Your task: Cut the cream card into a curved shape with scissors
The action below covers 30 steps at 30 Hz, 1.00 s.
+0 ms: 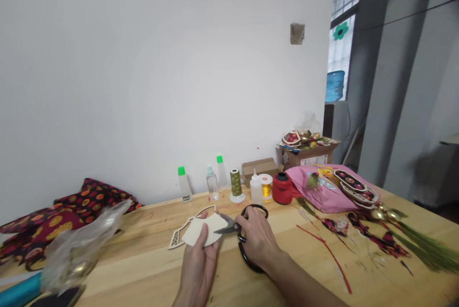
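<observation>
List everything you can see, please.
flat piece: 1, cream, left hand
scissors: 1, black-handled, right hand
cut-out frame: 1, pale, beside piece
bottles: 4, white or clear, rear
spools: 3, olive, yellow, red, rear
boxes: 2, brown, rear
cloth: 1, pink, right
ornaments: uncounted, multicoloured, right
tassels: uncounted, green, right
cord: uncounted, red, right
patterned fabric: uncounted, dark, left
plastic bags: 2, translucent, both sides
cylinder: 1, blue, lower left
jug: 1, blue, background
table: 1, tan, foreground
wall: 1, white, rear
left hand, right hand: 2, bare, centre
</observation>
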### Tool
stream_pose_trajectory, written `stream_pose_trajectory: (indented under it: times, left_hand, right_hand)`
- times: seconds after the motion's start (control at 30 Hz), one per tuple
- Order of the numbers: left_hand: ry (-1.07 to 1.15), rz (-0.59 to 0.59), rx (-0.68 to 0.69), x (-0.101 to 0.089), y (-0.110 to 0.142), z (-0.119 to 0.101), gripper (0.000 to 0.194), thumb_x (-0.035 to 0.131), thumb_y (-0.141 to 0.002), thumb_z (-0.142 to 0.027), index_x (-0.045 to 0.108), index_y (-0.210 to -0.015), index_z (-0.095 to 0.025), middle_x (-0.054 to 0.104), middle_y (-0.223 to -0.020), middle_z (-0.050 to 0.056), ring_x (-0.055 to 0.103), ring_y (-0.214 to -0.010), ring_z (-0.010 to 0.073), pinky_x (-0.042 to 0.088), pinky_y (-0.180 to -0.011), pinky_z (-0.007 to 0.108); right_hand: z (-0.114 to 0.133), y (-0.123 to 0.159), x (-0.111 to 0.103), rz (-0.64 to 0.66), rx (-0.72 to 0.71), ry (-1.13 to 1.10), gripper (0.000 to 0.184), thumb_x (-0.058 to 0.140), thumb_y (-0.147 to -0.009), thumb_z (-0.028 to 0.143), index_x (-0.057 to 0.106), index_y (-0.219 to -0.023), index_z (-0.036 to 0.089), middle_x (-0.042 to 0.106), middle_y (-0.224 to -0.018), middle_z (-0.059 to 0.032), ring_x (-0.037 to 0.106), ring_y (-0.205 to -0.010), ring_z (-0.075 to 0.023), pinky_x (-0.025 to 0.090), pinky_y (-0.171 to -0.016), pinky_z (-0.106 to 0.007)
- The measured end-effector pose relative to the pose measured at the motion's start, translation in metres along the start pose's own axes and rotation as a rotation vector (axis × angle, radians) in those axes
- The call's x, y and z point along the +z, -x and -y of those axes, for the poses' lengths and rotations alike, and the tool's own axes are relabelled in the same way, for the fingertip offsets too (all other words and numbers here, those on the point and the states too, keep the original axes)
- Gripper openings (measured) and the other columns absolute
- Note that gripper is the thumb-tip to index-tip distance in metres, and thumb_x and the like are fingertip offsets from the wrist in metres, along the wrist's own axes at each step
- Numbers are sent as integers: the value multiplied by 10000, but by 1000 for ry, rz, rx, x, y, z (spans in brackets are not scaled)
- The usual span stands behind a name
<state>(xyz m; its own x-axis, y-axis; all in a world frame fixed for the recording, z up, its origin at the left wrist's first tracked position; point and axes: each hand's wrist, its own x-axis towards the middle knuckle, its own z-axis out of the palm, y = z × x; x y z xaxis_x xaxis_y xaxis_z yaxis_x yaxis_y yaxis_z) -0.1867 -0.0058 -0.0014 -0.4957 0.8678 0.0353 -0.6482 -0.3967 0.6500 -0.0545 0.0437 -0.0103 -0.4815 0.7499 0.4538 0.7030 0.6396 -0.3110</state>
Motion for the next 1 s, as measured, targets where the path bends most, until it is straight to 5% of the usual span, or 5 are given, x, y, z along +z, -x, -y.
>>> stream_pose_trajectory:
  times: [0.23,1.0]
  left_hand:
    - [-26,-124,26,-4,2,2,277,493,-736,-30,612,-939,-175,668,-907,58,608,-880,175,458,-810,403]
    - [-22,-184,-6,-2,6,3,242,495,-724,-14,597,-918,-116,673,-845,92,624,-846,216,445,-805,484]
  right_hand:
    - [-2,0,-2,45,56,112,209,500,-648,142,555,-841,204,471,-856,-58,430,-762,-184,245,-606,-266]
    - [-5,-4,-12,46,100,233,212,504,-665,160,563,-865,202,496,-858,-76,473,-766,-197,260,-587,-272]
